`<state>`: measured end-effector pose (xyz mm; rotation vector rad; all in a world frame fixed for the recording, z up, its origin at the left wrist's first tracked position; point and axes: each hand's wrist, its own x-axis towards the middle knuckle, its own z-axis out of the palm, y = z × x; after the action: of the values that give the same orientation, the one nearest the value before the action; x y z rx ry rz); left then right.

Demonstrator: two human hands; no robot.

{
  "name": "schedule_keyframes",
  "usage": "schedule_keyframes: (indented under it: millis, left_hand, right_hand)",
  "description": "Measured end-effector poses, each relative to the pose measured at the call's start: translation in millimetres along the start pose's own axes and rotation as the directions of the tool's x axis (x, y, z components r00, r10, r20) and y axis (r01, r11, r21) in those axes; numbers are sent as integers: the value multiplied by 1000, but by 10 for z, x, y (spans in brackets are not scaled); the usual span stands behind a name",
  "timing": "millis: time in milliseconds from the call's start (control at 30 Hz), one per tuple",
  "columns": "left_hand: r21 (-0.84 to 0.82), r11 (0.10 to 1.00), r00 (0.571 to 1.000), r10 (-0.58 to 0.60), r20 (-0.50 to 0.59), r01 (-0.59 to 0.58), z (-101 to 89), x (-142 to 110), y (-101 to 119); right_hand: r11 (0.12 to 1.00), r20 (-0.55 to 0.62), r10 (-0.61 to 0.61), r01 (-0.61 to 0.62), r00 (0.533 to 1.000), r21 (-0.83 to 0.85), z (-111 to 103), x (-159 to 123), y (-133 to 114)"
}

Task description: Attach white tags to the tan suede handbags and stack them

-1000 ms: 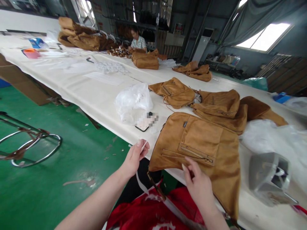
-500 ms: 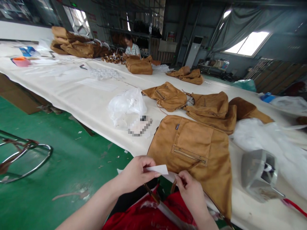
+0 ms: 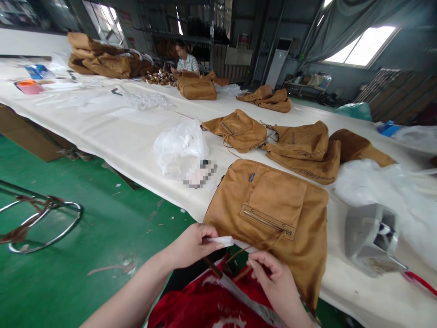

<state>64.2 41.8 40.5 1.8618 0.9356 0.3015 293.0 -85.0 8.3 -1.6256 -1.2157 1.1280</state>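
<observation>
A tan suede bag (image 3: 273, 209) with a zip pocket lies at the near edge of the long white table (image 3: 112, 132), partly hanging over it. My left hand (image 3: 191, 246) pinches a white strip of paper (image 3: 220, 240) just in front of the bag's lower edge. My right hand (image 3: 273, 280) is closed in a pinch on a thin brown strap (image 3: 239, 273) of the bag, below the edge. The two hands are a short way apart over my red lap (image 3: 211, 305).
More tan bags (image 3: 300, 146) lie behind; a crumpled clear plastic bag (image 3: 179, 146) and a phone (image 3: 200, 175) lie to the left. A grey tape dispenser (image 3: 372, 239) stands at right. A chrome stool ring (image 3: 41, 223) rests on the green floor. Another person (image 3: 186, 59) sits far back.
My left hand swung in from the left with the white strip and now holds it near the bag's edge. My right hand dropped from the bag's face to the strap.
</observation>
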Motion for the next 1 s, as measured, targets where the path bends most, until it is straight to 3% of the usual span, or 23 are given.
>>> schedule_keyframes:
  millis: [133,400,600,800,1000]
  left_hand:
    - [58,997,994,39,102,-45,23,-28,37]
    - [-20,995,994,98,46,-98,44,-10,-62]
    - [-27,987,986,161,30,-160,-6,-65,-149]
    - [-101,982,985,166,54,-160,10,-81,-154]
    - [-136,974,977,195,90,-182,-36,-113,-123]
  right_hand:
    - [997,-27,50,-51,998,-51,0,74,79]
    - [998,-5,-68,68,998,-14,159,190,148]
    - [989,-109,-84,96,990,114,48,108,11]
    - [934,-267,2,93,964,345,37,111,-92]
    - [924,-275,76,36,958,380,100,167,-78]
